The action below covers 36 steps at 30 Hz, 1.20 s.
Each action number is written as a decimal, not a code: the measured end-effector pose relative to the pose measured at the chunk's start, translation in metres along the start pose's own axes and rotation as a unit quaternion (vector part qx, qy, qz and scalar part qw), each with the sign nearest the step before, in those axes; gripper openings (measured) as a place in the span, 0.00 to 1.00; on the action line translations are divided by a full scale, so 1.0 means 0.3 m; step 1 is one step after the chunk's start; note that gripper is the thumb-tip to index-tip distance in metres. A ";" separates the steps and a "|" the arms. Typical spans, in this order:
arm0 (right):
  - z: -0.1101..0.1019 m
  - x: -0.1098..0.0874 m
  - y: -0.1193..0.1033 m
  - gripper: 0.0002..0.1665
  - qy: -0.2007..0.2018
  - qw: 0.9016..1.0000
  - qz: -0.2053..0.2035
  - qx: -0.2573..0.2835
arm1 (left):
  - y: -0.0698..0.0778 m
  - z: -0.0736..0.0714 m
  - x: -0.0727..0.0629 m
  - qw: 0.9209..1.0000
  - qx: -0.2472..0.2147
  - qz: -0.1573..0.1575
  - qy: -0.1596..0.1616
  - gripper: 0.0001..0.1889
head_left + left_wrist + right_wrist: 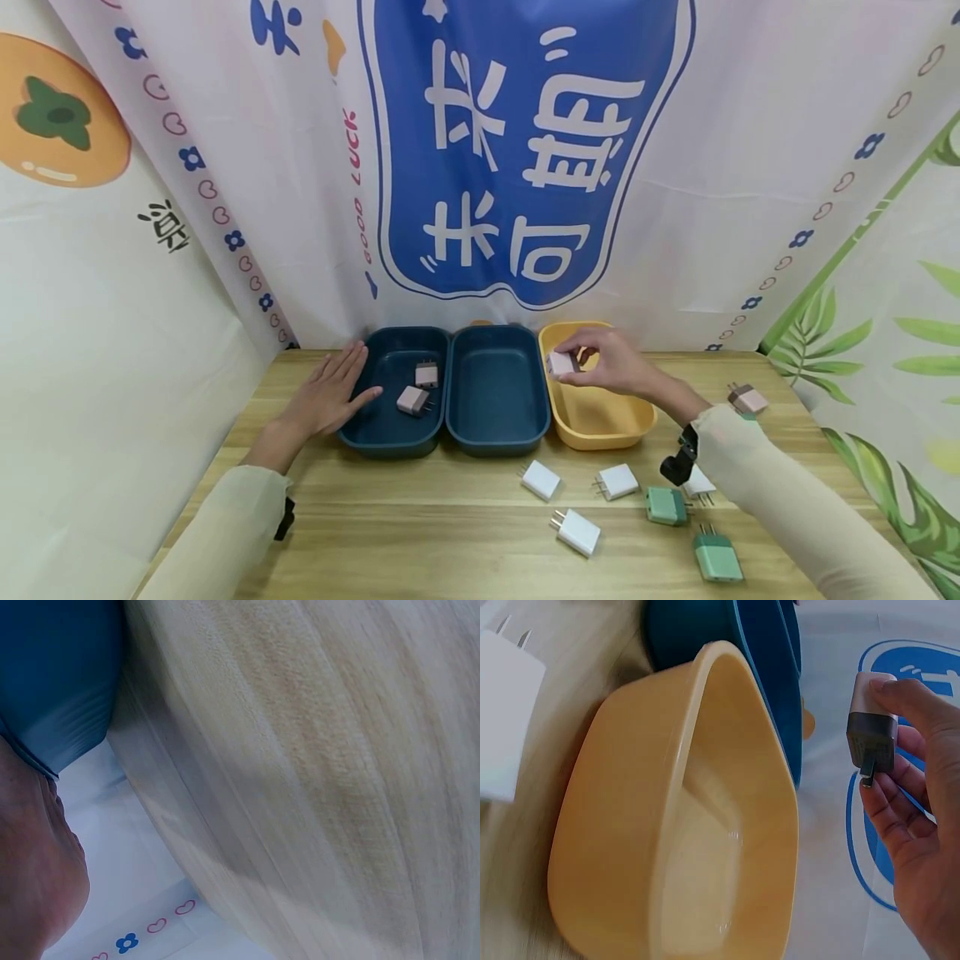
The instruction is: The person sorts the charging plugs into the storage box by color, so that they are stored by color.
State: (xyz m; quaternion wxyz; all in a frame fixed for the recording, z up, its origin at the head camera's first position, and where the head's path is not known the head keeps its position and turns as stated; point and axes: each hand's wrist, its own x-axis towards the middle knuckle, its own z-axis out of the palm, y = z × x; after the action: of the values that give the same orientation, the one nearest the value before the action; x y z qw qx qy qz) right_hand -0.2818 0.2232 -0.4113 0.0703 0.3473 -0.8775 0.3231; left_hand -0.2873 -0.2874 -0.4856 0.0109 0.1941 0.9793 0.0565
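From the head, at the far edge of the wood-grained worktop (420, 525), the right hand (609, 360) pinches a boxy pink charger (561, 364) above the yellow bin (600, 442); the left hand (324, 393), straight-fingered, rests at a blue bin (390, 451). Left wrist: smooth bin wall, streaked grain. Right wrist: metal prongs (868, 768), printed cloth (826, 862).

Behind the far edge of the table (405, 533) we see a printed cloth (517, 167); beyond the right edge, green leaves (843, 339).

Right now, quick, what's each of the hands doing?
Left hand: open, at the left blue tray, holding nothing.
Right hand: closed, pinching a pink charger.
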 end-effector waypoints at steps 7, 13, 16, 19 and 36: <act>0.039 0.034 -0.033 0.22 -0.007 1.000 -0.012 0.012 | 0.007 -0.007 0.001 1.000 0.002 0.000 0.001 0.48; 0.070 0.058 -0.058 0.22 -0.014 1.000 -0.005 0.020 | 0.010 -0.013 0.000 1.000 0.006 -0.001 0.000 0.48; 0.088 0.070 -0.068 0.22 -0.017 0.999 -0.008 0.026 | 0.009 -0.011 0.001 1.000 0.007 -0.002 0.000 0.48; 0.109 0.086 -0.074 0.22 -0.015 0.999 -0.023 0.037 | 0.008 -0.008 0.001 1.000 0.006 -0.002 0.000 0.48; 0.211 0.159 -0.137 0.21 -0.030 0.996 -0.045 0.066 | 0.006 -0.003 0.000 1.000 0.001 -0.002 0.003 0.49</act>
State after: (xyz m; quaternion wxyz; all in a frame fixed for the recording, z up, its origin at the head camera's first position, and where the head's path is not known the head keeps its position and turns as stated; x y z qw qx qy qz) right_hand -0.2841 0.1348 -0.4229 0.0359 0.4001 -0.8394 0.3662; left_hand -0.2868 -0.2857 -0.4846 0.0080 0.1924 0.9797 0.0561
